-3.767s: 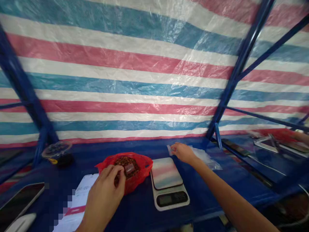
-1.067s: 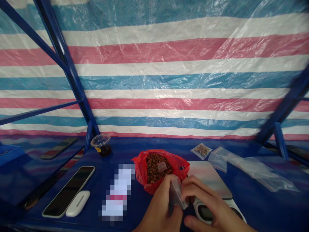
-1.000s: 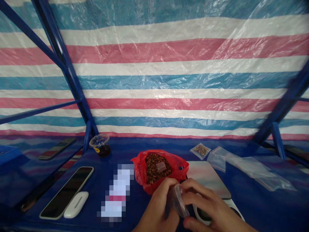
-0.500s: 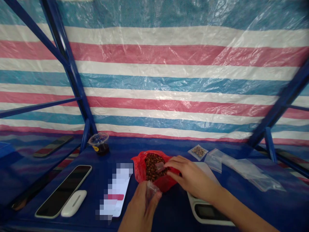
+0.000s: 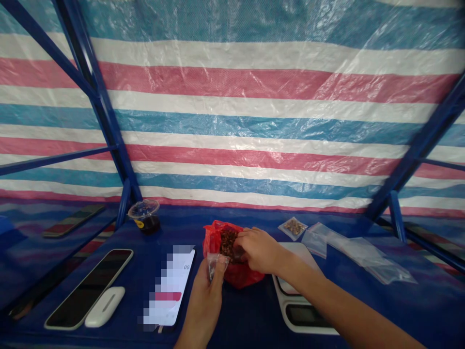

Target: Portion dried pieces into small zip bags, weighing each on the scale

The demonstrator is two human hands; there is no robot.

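Observation:
An opened red plastic bag (image 5: 245, 276) full of small brown dried pieces (image 5: 227, 242) stands in the middle of the blue table. My right hand (image 5: 259, 249) reaches into its mouth from the right, fingers pinched on a small clear plastic piece (image 5: 239, 252) that is mostly hidden among the contents. At the bag's near left side, my left hand (image 5: 209, 293) grips a small clear plastic bag (image 5: 215, 264) between thumb and fingers. What that bag holds, if anything, I cannot make out.
Right of the red bag lies a white kitchen scale (image 5: 290, 317), partly under my right forearm. Behind it are a filled zip bag (image 5: 293, 227) and several flat clear bags (image 5: 358, 252). To the left are two phones (image 5: 92, 286) (image 5: 172, 291), a white earbud case (image 5: 105, 306) and a lidded cup (image 5: 145, 216).
My right hand has pushed deeper into the red bag, covering most of the clear piece. My left hand with the clear bag has risen against the red bag's side. The view has shifted slightly.

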